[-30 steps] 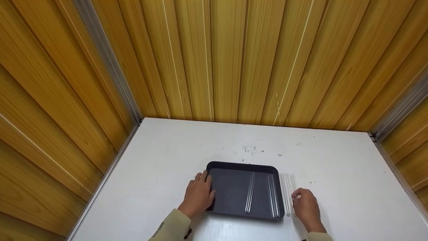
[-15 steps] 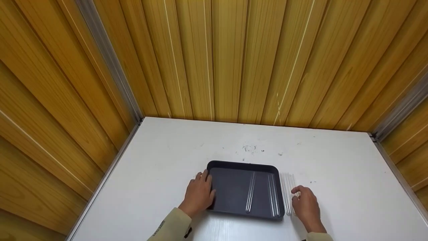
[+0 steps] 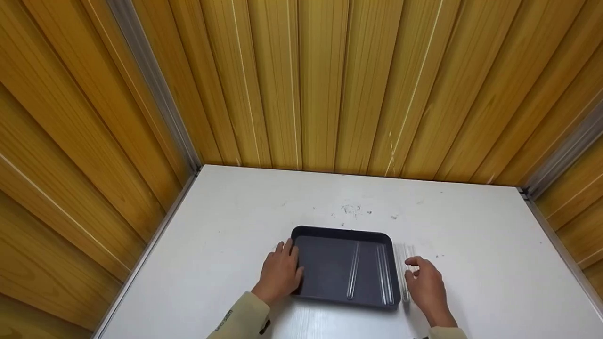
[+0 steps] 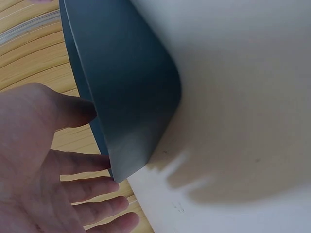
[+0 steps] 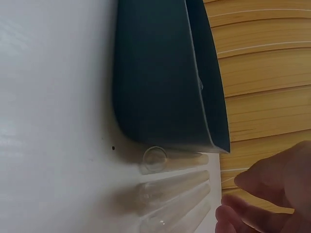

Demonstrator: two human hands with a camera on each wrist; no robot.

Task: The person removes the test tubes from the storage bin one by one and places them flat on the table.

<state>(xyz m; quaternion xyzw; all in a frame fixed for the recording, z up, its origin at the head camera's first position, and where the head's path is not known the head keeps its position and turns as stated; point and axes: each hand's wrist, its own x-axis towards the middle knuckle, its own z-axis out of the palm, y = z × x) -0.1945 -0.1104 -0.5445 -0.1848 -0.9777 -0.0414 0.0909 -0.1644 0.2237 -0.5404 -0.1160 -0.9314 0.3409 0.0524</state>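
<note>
A dark rectangular tray (image 3: 325, 268) rests on the white table. My left hand (image 3: 279, 273) lies at its left side, its fairly straight fingers (image 4: 87, 188) and thumb touching the rim. Inside the tray lie several clear test tubes, one toward the middle (image 3: 353, 273) and the others along the right side (image 3: 384, 275). Outside its right wall, more clear test tubes (image 3: 403, 278) lie side by side, their rounded ends (image 5: 155, 159) toward the right wrist camera. Just above these hovers my right hand (image 3: 427, 288), thumb and forefinger apart, with nothing visible between them.
The white table (image 3: 235, 212) carries small dark marks behind the tray. Wood-patterned walls (image 3: 320, 84) enclose it at the back and both sides, with metal strips (image 3: 155, 84) in the corners.
My right hand has shifted slightly left and away from me over the loose test tubes, and its thumb and forefinger have spread. The left hand and tray stay put.
</note>
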